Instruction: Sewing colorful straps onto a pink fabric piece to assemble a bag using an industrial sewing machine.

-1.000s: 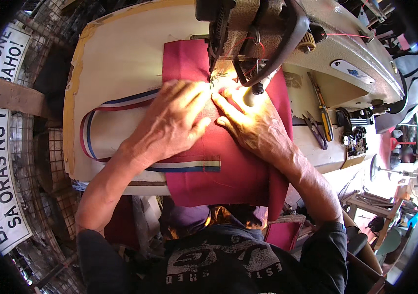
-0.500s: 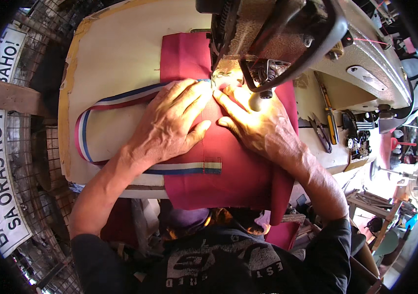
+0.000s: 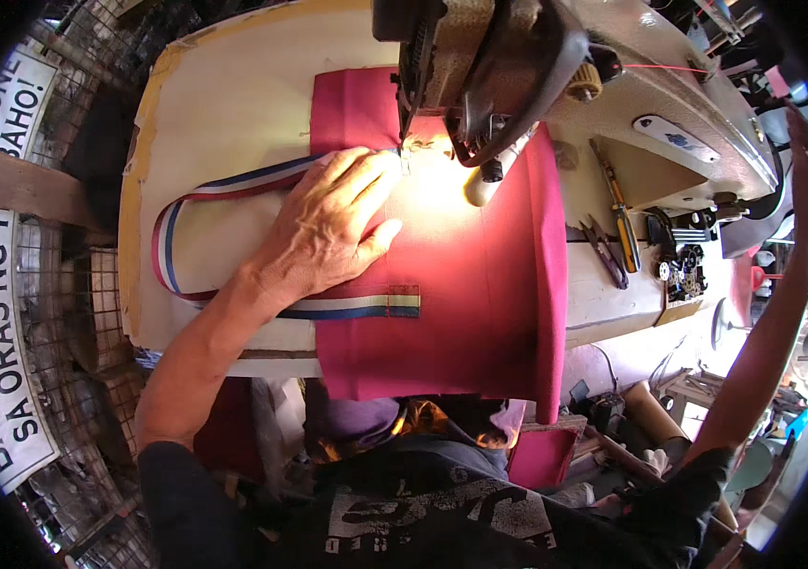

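On the cream sewing table (image 3: 233, 104), the left hand (image 3: 328, 232) is pressing flat, fingers spread, on red fabric (image 3: 480, 284) and striped ribbon (image 3: 233, 185), steadying them beneath the machine's needle (image 3: 404, 156), while the right hand (image 3: 807, 161) is reaching away, its grip hidden.

A small lamp under the sewing machine's head (image 3: 480, 66) throws hot glare on the crimson cloth (image 3: 480, 284). Daylight fills the room. Edges bend and darken.
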A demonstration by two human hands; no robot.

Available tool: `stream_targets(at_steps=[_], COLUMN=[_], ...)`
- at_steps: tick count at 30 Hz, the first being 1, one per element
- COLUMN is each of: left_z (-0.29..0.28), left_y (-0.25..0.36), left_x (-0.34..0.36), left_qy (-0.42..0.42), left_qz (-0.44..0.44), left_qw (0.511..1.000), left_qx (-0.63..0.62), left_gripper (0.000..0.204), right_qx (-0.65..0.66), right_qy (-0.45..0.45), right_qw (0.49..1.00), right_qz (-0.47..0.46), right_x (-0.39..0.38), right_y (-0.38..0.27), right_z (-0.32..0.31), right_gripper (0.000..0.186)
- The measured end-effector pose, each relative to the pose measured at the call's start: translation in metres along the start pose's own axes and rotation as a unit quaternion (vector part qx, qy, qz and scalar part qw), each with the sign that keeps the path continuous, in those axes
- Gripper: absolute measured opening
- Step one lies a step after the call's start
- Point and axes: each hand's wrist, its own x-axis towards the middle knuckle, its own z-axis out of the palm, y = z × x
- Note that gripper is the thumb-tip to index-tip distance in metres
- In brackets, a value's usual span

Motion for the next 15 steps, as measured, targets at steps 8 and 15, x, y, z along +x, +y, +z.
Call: stream_targets(at_steps=[8, 15], left_z=[0.007, 0.005], left_y=[0.003, -0.002], left_x=[-0.001, 0.000], left_qy=[0.008, 0.009], left_qz=[-0.034, -0.045], left_qw=[0.999, 0.998], left_qx=[-0.017, -0.037], left_gripper=[0.050, 0.049], right_qx=[0.057, 0.053], right_qy=[-0.167, -0.191], right_qw=[0.982, 0.977], right_qz=[0.070, 0.073], right_x=[0.015, 0.016], right_y=[0.104, 0.113], right_z=[0.116, 0.113], right_gripper=[0.044, 0.045])
